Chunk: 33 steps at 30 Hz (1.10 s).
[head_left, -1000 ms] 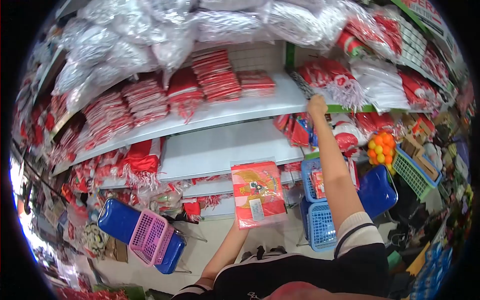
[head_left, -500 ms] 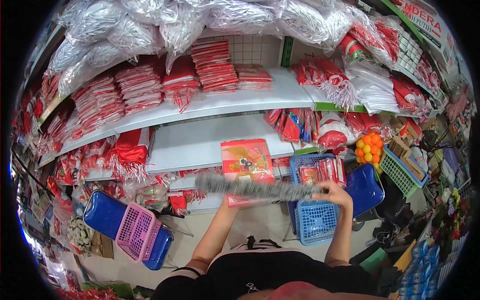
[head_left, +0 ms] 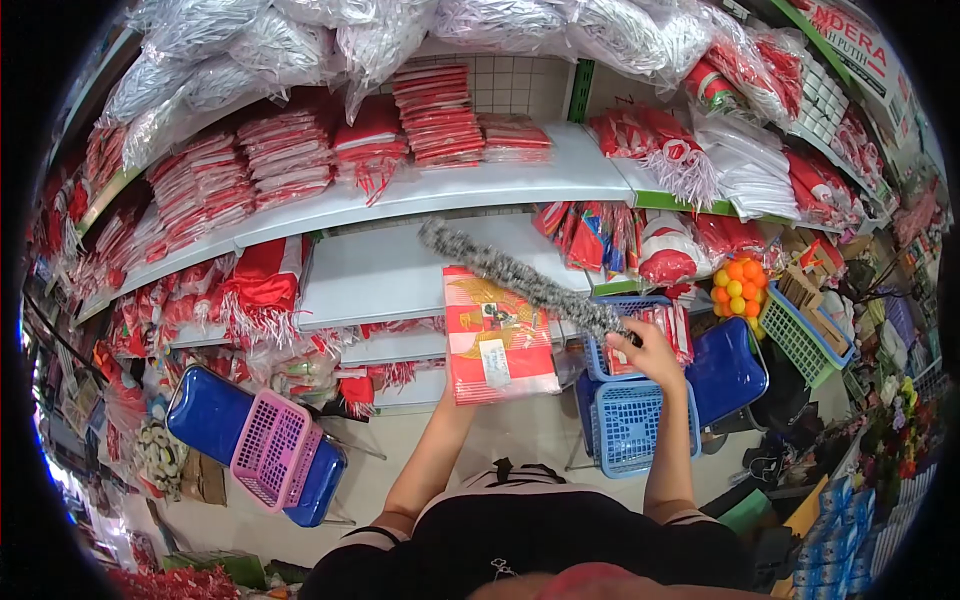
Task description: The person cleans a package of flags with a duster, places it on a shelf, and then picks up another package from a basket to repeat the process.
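My left hand [head_left: 452, 398] grips the bottom edge of a flat red-and-white packet [head_left: 497, 335] printed with a golden bird emblem and a white label. It is held upright before the shelves. My right hand [head_left: 655, 352] is closed on the end of a long grey speckled duster [head_left: 522, 282]. The duster slants up to the left across the top of the packet, its tip over the empty middle shelf [head_left: 390, 280].
Folded red-and-white flags [head_left: 437, 115] fill the upper shelf, and plastic-wrapped bundles [head_left: 330, 30] hang above. Blue baskets [head_left: 640, 430] on a blue stool stand under my right hand. A pink basket [head_left: 272, 460] rests on another blue stool at lower left. Orange balls [head_left: 740, 285] hang at right.
A second ago my right hand reached up to the upper shelf edge. It came down holding the duster level, and now the duster's tip has swung up to the left.
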Tool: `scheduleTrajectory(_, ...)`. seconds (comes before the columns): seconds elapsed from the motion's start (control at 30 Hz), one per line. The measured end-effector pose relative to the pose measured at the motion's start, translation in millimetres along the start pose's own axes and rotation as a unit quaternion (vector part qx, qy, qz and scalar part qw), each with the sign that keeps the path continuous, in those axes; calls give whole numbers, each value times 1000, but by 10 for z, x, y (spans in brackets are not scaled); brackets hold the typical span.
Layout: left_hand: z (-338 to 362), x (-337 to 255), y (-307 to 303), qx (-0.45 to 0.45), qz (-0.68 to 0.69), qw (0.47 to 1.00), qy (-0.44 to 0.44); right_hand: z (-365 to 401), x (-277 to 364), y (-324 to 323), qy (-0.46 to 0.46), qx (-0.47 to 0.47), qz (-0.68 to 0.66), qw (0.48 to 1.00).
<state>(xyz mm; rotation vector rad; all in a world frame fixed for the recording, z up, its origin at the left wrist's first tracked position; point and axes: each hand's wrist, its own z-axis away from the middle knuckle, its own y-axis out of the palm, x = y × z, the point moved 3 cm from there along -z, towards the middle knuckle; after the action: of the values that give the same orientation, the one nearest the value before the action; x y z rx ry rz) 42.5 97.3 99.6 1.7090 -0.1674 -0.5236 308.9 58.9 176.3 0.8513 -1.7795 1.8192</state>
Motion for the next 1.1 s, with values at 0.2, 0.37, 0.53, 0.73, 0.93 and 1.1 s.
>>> scheduleTrajectory(0.2,34,-66,-9,1,-9,1000,5,23,-18,123,-171,171,-38,970)
scheduleTrajectory(0.37,17,-54,7,4,-11,1000,0,11,21,43,-72,92,-71,991)
scheduleTrajectory(0.53,61,-59,4,16,-17,1000,-3,118,86,218,-162,178,-18,970)
scheduleTrajectory(0.73,264,288,53,27,-38,998,-51,-59,-78,804,104,-23,-241,965)
scheduleTrajectory(0.93,423,816,-434,-159,-272,943,-111,125,530,1250,-6,27,-267,963)
scheduleTrajectory(1.1,472,609,-129,-97,-379,920,43,40,209,1333,42,-49,-389,919)
